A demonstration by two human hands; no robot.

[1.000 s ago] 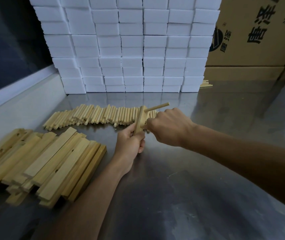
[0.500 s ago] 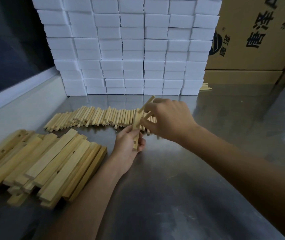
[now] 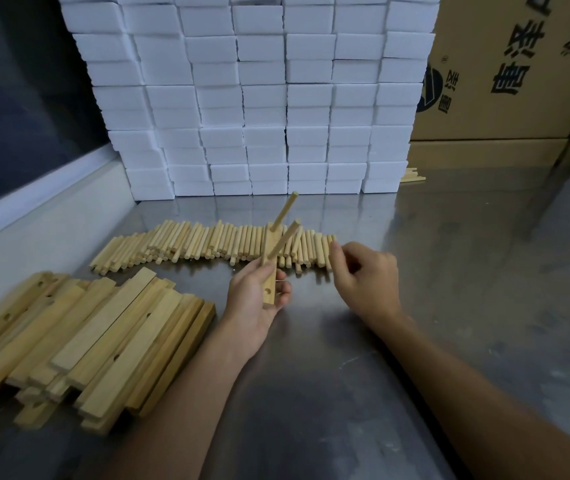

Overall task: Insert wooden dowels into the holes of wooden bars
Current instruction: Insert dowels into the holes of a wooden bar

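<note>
Right, bar in hand: wooden bar [image 3: 269, 271] upright-ish over the steel table [image 3: 450, 271], tilted slightly, lower part wrapped by the left hand [image 3: 256, 299].
Dowels in bar: two dowels seated in its upper half, both angled up and to the right; upper dowel [image 3: 285, 211] near the bar's top end, lower dowel [image 3: 285, 237] just beneath.
Open hole: one hole [image 3: 268, 291] showing near the bar's bottom end, nothing in it.
Left grip: closed round the bar, thumb across the near face, fingers curled behind.
Right hand: right hand [image 3: 366, 271] just right of the bar, apart from it, hovering at the right end of the dowel row.
Right grip: fingers loosely curled, index and thumb tips close together; holding nothing visible.
Loose dowels: long row of dowels [image 3: 190, 244] lying side by side on the table behind both hands, stretching left from the right hand's fingertips.
Spare bars: heap of bars [image 3: 86, 341] at left, overlapping in layers, several with drilled holes facing up.
Backdrop: stack of white blocks [image 3: 259, 98] standing at the back of the table, cardboard carton [image 3: 519, 64] with printed characters to its right.
Stray bits: a few more sticks [image 3: 411, 175] at the base of the white stack, right corner.
</note>
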